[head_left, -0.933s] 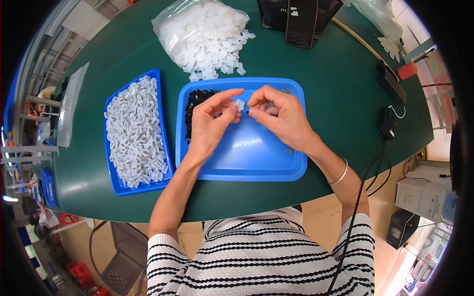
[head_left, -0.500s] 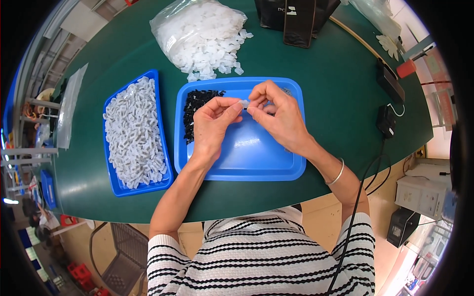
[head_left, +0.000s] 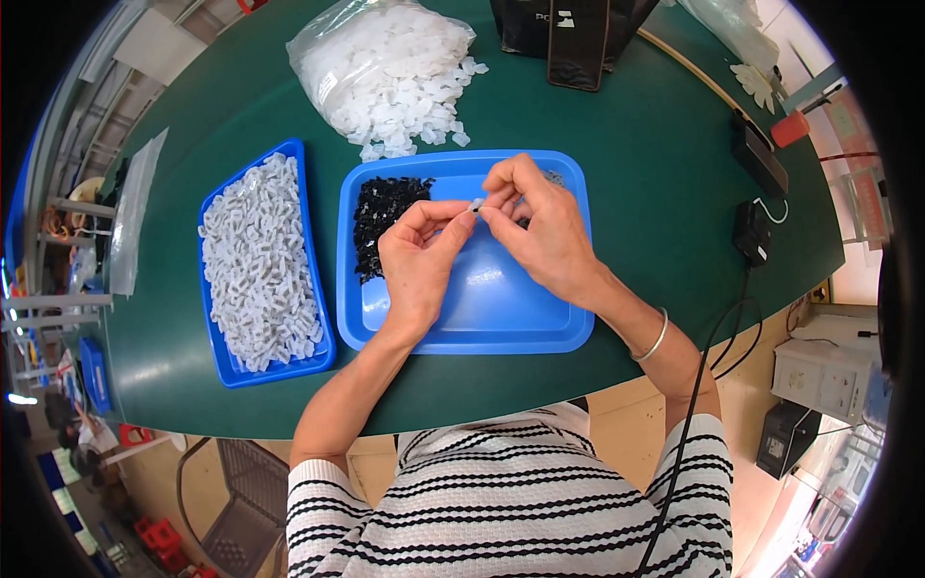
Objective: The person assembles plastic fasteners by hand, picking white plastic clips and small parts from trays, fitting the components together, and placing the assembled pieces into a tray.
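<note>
Above the blue tray (head_left: pixel 462 344), my left hand (head_left: pixel 416 265) and my right hand (head_left: pixel 545 231) meet fingertip to fingertip. Pinched between them is a small translucent white plastic piece (head_left: pixel 476 203), with a dark spot showing at its lower edge. Its exact shape is mostly covered by my fingers. Small black parts (head_left: pixel 382 214) lie heaped along the tray's left side, beside my left hand. Some small greyish parts (head_left: pixel 555 178) show at the tray's far right corner, partly behind my right hand.
To the left stands a narrower blue tray (head_left: pixel 309 241) full of pale grey-white plastic pieces (head_left: pixel 258 265). An open clear bag (head_left: pixel 323 63) spills white translucent pieces (head_left: pixel 424 120) at the back. A black bag (head_left: pixel 525 34), a power adapter (head_left: pixel 752 233) and cables are farther right.
Both hands remain together over the tray. The white piece has turned slightly between the fingertips, and a dark spot now shows on it. The whole view has shifted a little.
</note>
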`<state>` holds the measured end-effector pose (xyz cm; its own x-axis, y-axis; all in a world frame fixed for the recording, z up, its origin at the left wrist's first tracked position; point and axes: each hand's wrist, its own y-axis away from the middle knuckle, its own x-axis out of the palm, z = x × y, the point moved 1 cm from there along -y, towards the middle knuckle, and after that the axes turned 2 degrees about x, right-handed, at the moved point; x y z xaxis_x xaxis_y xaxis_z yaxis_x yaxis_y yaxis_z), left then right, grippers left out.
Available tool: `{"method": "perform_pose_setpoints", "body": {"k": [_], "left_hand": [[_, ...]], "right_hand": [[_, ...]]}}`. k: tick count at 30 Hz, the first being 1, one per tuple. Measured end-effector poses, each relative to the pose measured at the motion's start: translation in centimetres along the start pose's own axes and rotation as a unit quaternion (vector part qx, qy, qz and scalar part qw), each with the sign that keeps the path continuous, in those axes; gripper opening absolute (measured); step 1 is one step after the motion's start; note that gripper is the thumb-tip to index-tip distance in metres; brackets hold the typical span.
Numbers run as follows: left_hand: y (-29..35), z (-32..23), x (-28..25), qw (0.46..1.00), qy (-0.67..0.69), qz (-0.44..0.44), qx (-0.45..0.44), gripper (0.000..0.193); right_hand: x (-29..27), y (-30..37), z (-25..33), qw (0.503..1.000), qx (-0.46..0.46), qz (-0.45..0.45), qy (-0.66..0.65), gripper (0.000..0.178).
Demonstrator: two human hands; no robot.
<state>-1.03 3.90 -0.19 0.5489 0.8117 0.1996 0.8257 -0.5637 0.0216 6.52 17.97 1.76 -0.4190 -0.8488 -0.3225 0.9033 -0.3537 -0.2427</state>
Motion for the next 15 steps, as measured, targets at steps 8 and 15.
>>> {"method": "perform_pose_setpoints", "body": {"k": [8,15], "left_hand": [[-0.5,0.0,0.1,1.0,0.023,-0.008,0.011,0.011],[-0.3,-0.3,0.5,0.998,0.049,-0.023,0.038,0.01]], "right_hand": [[0.6,-0.1,-0.4,0.999,-0.019,-0.037,-0.004,0.026],[0.7,-0.2,-1.0,0.981,0.068,0.0,-0.183,0.011]]}}
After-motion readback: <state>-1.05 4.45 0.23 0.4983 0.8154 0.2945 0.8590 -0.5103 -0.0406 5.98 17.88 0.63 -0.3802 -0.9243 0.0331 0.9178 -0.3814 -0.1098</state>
